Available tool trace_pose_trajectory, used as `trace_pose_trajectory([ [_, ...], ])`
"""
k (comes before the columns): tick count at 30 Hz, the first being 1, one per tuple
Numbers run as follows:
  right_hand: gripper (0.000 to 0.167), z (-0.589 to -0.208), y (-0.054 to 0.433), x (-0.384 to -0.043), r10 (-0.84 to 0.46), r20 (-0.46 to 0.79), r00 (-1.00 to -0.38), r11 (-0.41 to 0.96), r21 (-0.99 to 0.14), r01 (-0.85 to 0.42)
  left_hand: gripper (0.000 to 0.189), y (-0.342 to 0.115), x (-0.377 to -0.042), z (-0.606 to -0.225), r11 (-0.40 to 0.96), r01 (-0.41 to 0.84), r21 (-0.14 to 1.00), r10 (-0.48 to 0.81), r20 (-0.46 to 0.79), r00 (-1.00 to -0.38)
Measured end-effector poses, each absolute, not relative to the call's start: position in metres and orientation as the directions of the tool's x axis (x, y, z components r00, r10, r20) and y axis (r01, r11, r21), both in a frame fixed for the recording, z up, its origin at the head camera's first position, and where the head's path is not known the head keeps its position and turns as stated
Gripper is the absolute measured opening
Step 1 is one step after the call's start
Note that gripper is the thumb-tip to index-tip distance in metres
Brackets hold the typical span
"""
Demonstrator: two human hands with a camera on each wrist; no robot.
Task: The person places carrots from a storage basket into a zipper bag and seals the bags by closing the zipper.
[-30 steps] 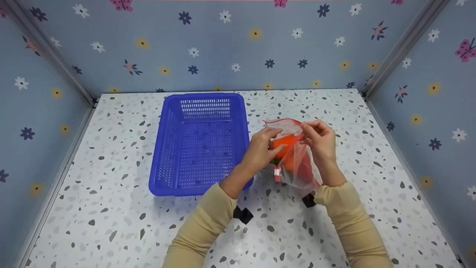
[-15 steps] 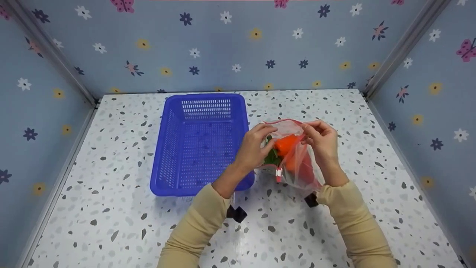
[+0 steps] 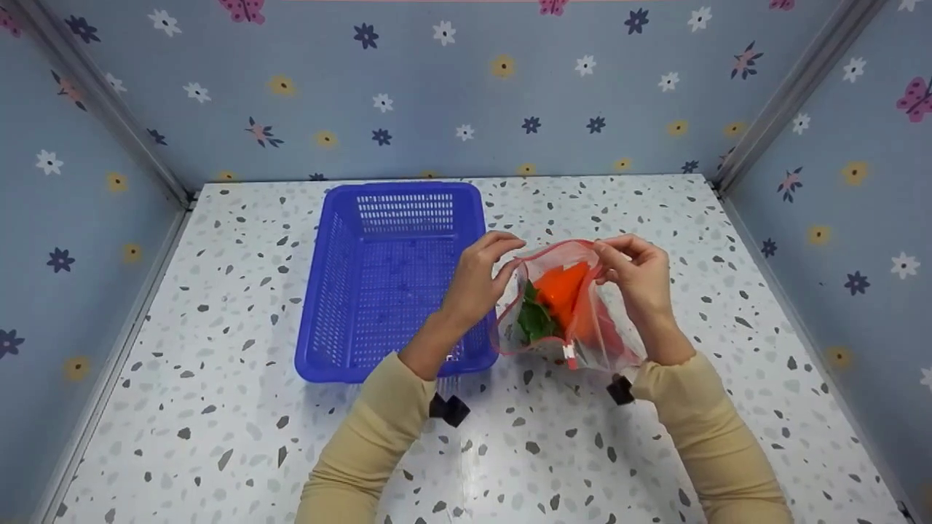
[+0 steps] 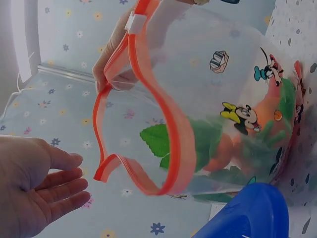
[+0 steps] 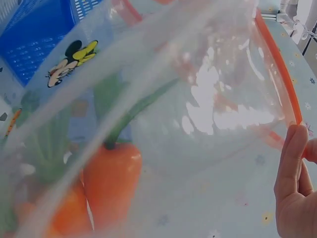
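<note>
A clear zip bag [image 3: 542, 252] with a red zip edge and cartoon prints stands with its mouth open, right of the blue basket. Inside it lie orange vegetables [image 3: 564, 291], one with a green stem [image 5: 133, 116] in the right wrist view, and green leaves [image 3: 536, 320]. My right hand [image 3: 641, 287] pinches the red rim between thumb and fingers. Beside the opposite side of the mouth is my left hand [image 3: 475, 282]; the left wrist view shows its relaxed fingers [image 4: 64, 193] apart from the rim. A white slider [image 4: 135, 23] sits on the zip.
The blue perforated basket [image 3: 309, 313] stands left of the bag, partly behind my left forearm. Flower-patterned walls [image 3: 437, 87] close in the back and sides of the speckled table [image 3: 240, 407]. Small black blocks [image 3: 455, 411] show near both cuffs.
My left hand has drawn back to the left, out of the bag's mouth. The mouth gapes wider and more green leaves show. My right hand keeps its pinch, shifting slightly right.
</note>
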State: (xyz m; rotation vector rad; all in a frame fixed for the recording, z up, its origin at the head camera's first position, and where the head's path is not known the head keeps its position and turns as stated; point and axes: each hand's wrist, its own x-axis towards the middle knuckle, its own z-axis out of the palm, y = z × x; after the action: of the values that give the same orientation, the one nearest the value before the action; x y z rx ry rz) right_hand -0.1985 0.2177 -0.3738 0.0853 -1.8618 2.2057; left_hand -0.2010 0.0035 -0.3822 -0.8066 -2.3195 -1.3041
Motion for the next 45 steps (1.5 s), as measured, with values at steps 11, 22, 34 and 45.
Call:
trace_pose_trajectory([
  [11,0.014,-0.366,0.219,-0.199,0.085,0.234,-0.968,-0.149,-0.958,-0.245,0.029,0.002,-0.204,-0.390,0.453,0.595,0.664,0.419,0.430,-0.799],
  [22,0.014,-0.362,0.217,-0.199,0.065,0.264,-0.962,-0.125,-0.955,-0.270,0.014,0.001,-0.207,-0.396,0.367,0.620,0.693,0.353,0.514,-0.782],
  [34,0.018,-0.356,0.222,-0.189,-0.048,0.313,-0.948,-0.013,-0.950,-0.313,0.010,-0.004,-0.211,-0.381,0.454,0.645,0.614,0.198,0.636,-0.745],
  [45,0.022,-0.344,0.241,-0.162,-0.171,0.386,-0.906,0.128,-0.903,-0.409,0.010,-0.005,-0.214,-0.364,0.487,0.536,0.689,0.028,0.601,-0.799],
])
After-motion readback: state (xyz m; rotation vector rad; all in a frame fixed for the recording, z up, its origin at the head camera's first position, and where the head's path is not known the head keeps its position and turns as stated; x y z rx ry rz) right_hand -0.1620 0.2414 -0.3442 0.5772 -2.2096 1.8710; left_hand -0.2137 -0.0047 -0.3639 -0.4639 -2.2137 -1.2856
